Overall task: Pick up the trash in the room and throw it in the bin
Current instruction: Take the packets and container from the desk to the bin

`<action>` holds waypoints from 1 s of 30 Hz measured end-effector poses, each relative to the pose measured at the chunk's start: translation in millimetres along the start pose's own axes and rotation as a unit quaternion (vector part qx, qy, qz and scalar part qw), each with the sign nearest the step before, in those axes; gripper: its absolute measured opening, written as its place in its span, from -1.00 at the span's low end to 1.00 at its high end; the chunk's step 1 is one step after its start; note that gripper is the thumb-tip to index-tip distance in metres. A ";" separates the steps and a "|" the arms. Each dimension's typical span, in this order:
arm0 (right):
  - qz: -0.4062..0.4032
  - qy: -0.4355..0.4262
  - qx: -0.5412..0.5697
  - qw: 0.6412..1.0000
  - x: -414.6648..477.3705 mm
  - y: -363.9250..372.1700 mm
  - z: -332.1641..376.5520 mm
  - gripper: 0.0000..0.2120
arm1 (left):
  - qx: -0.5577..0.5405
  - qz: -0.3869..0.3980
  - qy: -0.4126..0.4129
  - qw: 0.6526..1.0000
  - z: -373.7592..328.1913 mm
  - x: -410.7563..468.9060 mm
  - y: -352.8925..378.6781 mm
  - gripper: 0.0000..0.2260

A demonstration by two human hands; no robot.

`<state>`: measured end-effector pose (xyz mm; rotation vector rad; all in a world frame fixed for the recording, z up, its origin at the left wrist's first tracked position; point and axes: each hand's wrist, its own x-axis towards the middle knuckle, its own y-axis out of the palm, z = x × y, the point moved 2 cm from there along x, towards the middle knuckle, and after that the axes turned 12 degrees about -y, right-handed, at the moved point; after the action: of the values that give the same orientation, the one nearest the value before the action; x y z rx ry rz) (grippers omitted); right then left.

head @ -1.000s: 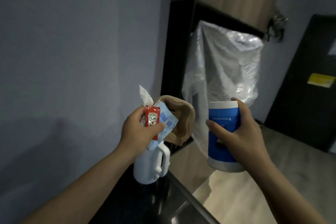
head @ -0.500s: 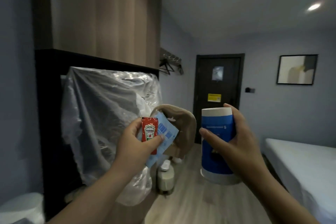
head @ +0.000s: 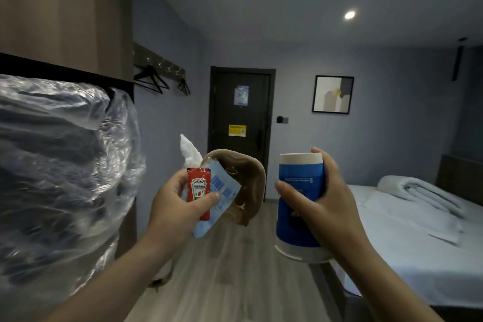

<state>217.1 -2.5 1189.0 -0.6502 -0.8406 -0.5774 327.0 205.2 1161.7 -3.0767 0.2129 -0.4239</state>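
Note:
My left hand (head: 173,206) grips a bundle of trash at chest height: a red ketchup sachet (head: 198,192) under the thumb, a pale blue packet (head: 220,197) behind it, a white tissue (head: 189,151) sticking up, and a brown paper bowl (head: 248,185) folded behind. My right hand (head: 321,201) grips a blue and white paper cup (head: 298,206) held upside down, with its wide rim at the bottom. Both hands are raised side by side over the wooden floor. No bin shows in view.
A large item wrapped in clear plastic (head: 60,170) fills the left under a wooden cabinet (head: 65,8). A dark door (head: 240,125) stands ahead past coat hangers (head: 151,81). A white bed (head: 407,238) with a rolled duvet lies right. Wooden floor (head: 235,269) runs forward.
The view has swung right, from the wall and kettle to the room with door and bed. Both hands still hold the same trash in about the same pose.

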 end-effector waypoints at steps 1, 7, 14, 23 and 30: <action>0.000 0.005 -0.006 1.000 5.8 1.7 -14.8 -0.18 | -0.004 0.006 -0.003 1.000 6.6 12.2 10.6 -0.61; 0.001 0.019 -0.025 1.000 60.9 26.6 -103.7 -0.16 | -0.019 0.023 -0.003 1.000 40.2 105.6 54.8 -0.62; 0.024 0.038 -0.044 0.998 149.8 75.3 -210.1 -0.23 | -0.033 0.032 -0.022 0.999 76.1 241.8 99.5 -0.71; 0.020 0.054 -0.035 0.998 227.3 98.7 -363.2 -0.21 | -0.011 0.033 -0.047 0.998 125.1 375.7 190.7 -0.69; 0.011 0.041 0.012 0.999 312.3 113.5 -490.4 -0.26 | 0.035 -0.009 -0.054 0.998 146.7 487.3 266.6 -0.64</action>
<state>701.5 -342.7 1165.4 -0.6089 -0.7622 -0.5691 796.4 -125.1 1138.3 -3.0241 0.1647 -0.2584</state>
